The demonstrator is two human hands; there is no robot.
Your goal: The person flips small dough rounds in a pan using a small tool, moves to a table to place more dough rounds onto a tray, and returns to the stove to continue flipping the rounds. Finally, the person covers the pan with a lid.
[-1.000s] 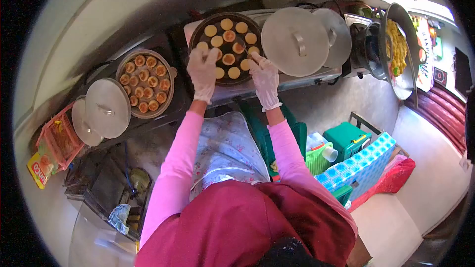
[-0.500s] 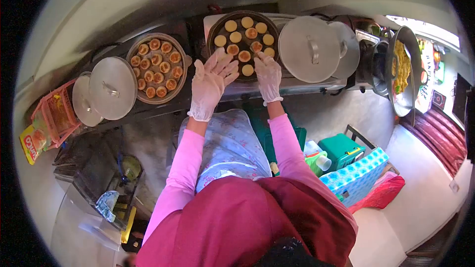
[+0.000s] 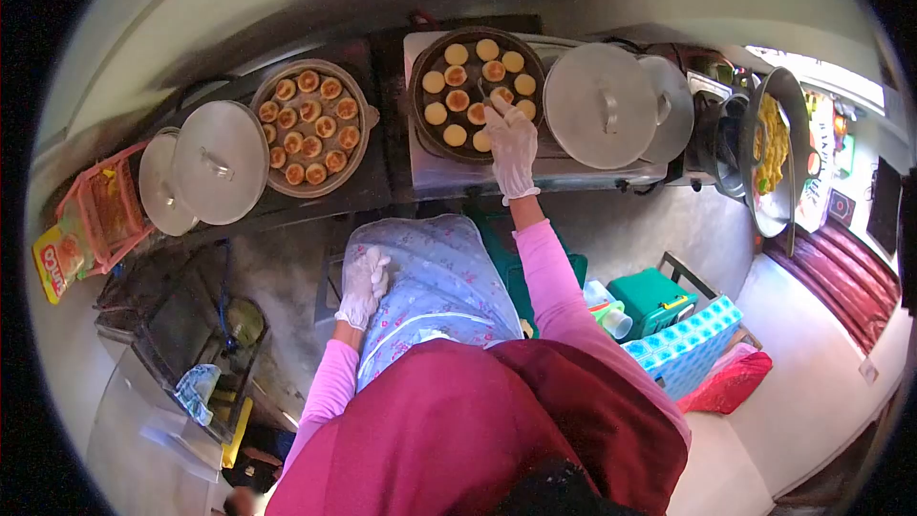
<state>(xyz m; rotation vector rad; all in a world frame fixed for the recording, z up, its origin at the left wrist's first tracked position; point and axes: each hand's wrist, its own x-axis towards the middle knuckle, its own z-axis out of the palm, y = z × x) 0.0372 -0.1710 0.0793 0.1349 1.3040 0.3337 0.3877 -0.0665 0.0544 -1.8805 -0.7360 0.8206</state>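
Observation:
Gloved in clear plastic, my right hand [image 3: 511, 139] reaches over the dark round pan [image 3: 417, 124] at the back middle. Its fingers pinch a thin, stick-like utensil [image 3: 483, 92], whose tip is among the cakes. Several small round cakes lie in this pan; some are pale, such as the pale cake [image 3: 457, 53], and others show a browned top, such as the browned cake [image 3: 458, 100]. My left hand [image 3: 365, 287], also gloved, is lowered beside the flowered blue apron [image 3: 430, 277]. Its fingers are curled in, and I see nothing in them.
Left of the dark pan, a second pan [image 3: 364, 148] holds several browned cakes. Metal lids [image 3: 215, 177] lean at the far left; another lid [image 3: 592, 124] lies right of the dark pan. A wok [image 3: 793, 96] with yellow food stands far right. A green box [image 3: 650, 298] is below.
My left hand has come away from the dark pan and down to the apron, its fingers curling in. My right hand stays over the pan, where the thin utensil now shows. The view has shifted slightly.

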